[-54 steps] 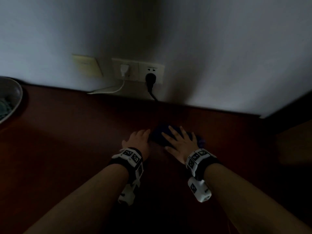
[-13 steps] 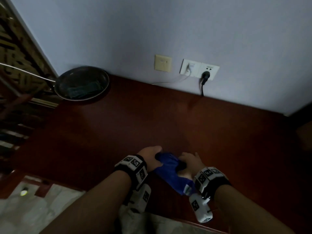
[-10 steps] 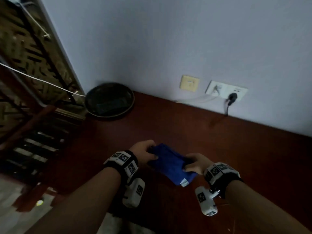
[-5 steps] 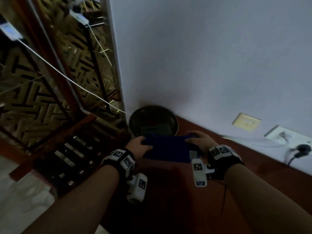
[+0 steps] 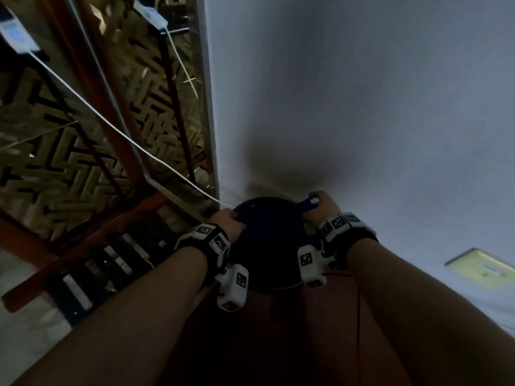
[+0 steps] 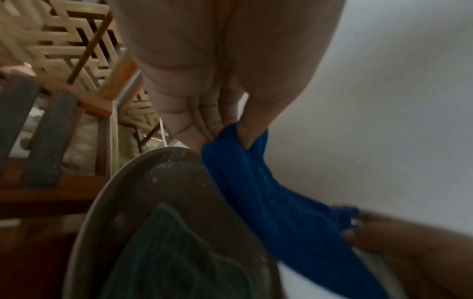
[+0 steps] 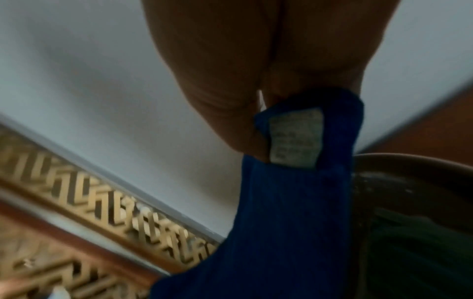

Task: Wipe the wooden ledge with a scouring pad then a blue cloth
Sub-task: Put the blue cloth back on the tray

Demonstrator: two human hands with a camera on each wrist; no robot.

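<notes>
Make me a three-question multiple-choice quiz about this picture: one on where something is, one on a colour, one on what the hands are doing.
1. Where is the cloth held?
A. over the round dish
B. flat on the floor
C. on a wall socket

2. What colour is the cloth?
A. red
B. blue
C. yellow

3. How is the cloth held?
A. by the left hand only
B. by neither hand
C. pinched by both hands

Answers: 1 A, it hangs above the dish by the wall. 2 B, both wrist views show blue. 3 C, the left hand and right hand each grip an end.
</notes>
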